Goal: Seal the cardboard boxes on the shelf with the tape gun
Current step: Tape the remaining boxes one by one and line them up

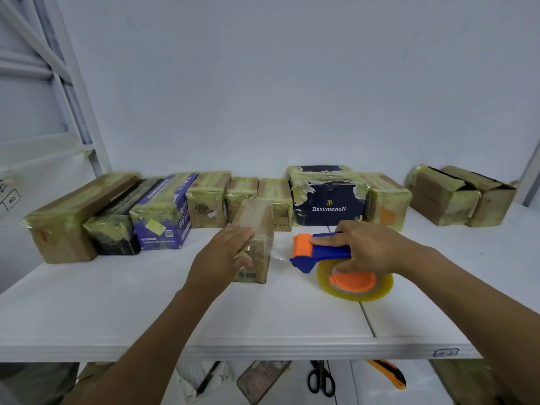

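White shelf (pixel 117 317), box (pixel 258 247) between hands (pixel 230 252) (pixel 368 247)

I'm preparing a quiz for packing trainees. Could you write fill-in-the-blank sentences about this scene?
1. The right hand grips the ____.
2. The left hand rests on a small cardboard ____.
3. The navy box reads ____.
Missing words: tape gun; box; BENLYDESIGN.
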